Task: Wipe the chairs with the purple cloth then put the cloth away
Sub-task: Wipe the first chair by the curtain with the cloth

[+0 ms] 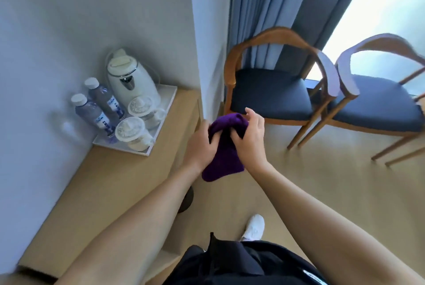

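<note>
Risk now: bunched purple fabric cloth [224, 147], gripped mid-air in the curled fingers of left hand [200, 144] and right hand [249, 140] just short of the wooden-framed, dark-cushioned chairs [269, 94], could slip floorward if either grip loosens during rebunching.

**Layout: desk corner and chairs**

Desk [110, 174] runs along the left wall, with the tray [170, 94] on its far end. On the tray: kettle [131, 80] at back, two bottles [99, 110] left, two cups [138, 124] in front. Wall corner [207, 55] stands between desk and near chair [269, 94]. Second chair [372, 110] is just to its right. Curtain [276, 4] hangs behind. Cloth [226, 153] sits between left hand [200, 144] and right hand [251, 140].
</note>
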Action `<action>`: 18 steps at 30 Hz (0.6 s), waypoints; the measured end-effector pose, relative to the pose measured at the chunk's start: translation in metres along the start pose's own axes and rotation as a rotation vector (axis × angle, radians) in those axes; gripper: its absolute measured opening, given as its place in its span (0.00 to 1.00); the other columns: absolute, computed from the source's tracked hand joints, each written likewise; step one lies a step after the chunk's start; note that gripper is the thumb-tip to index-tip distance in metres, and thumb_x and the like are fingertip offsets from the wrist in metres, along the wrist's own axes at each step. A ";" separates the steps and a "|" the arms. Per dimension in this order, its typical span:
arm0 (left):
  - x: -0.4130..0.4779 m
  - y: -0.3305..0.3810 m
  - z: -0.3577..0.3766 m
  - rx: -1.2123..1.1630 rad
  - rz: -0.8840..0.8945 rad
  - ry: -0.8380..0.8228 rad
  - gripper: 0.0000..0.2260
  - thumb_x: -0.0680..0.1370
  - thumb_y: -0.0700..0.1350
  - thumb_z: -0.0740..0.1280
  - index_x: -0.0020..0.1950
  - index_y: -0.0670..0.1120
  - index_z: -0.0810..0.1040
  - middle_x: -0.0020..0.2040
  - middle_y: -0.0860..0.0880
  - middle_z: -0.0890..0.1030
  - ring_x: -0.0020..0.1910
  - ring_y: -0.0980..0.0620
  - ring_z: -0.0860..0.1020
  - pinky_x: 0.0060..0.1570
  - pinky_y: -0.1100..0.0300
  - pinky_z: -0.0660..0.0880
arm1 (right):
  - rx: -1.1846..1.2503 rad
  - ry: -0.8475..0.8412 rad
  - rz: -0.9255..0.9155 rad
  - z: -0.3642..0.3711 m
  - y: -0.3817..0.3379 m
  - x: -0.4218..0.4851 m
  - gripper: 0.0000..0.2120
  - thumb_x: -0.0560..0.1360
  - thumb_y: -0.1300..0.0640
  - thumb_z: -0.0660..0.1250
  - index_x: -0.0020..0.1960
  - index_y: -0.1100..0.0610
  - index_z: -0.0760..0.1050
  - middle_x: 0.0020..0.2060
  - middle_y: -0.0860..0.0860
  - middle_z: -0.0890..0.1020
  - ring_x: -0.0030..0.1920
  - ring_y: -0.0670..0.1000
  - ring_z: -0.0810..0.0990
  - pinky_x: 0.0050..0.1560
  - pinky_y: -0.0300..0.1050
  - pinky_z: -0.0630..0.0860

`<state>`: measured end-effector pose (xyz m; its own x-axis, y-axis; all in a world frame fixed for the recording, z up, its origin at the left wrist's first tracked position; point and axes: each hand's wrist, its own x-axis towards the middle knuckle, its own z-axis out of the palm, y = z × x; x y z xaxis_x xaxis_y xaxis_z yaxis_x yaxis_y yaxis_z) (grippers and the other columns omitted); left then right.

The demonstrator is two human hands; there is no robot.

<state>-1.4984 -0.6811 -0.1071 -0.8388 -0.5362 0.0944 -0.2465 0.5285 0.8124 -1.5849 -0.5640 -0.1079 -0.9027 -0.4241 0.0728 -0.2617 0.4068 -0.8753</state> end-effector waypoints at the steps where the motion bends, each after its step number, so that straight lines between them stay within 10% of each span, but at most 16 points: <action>1: 0.009 0.006 0.011 0.009 0.019 -0.016 0.05 0.83 0.49 0.63 0.50 0.49 0.70 0.41 0.55 0.78 0.39 0.58 0.77 0.36 0.64 0.71 | -0.024 0.062 0.055 -0.010 0.008 0.004 0.27 0.76 0.60 0.71 0.72 0.55 0.64 0.67 0.52 0.67 0.67 0.48 0.67 0.67 0.42 0.67; 7: 0.054 0.050 0.068 -0.024 0.094 -0.104 0.04 0.82 0.47 0.63 0.55 0.52 0.69 0.48 0.54 0.78 0.45 0.59 0.78 0.43 0.70 0.73 | -0.056 0.017 0.326 -0.057 0.052 0.028 0.17 0.81 0.42 0.61 0.46 0.56 0.75 0.41 0.50 0.81 0.43 0.51 0.81 0.48 0.54 0.81; 18: 0.108 0.081 0.146 -0.116 0.207 -0.249 0.14 0.83 0.44 0.55 0.66 0.47 0.73 0.57 0.49 0.77 0.56 0.56 0.76 0.60 0.56 0.77 | 0.508 0.002 0.314 -0.120 0.080 0.100 0.07 0.83 0.56 0.60 0.59 0.50 0.73 0.54 0.52 0.82 0.57 0.49 0.80 0.61 0.51 0.78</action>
<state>-1.6798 -0.6009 -0.1152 -0.9616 -0.2407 0.1319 -0.0140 0.5228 0.8523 -1.7367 -0.4767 -0.1130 -0.9113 -0.3442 -0.2261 0.2135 0.0745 -0.9741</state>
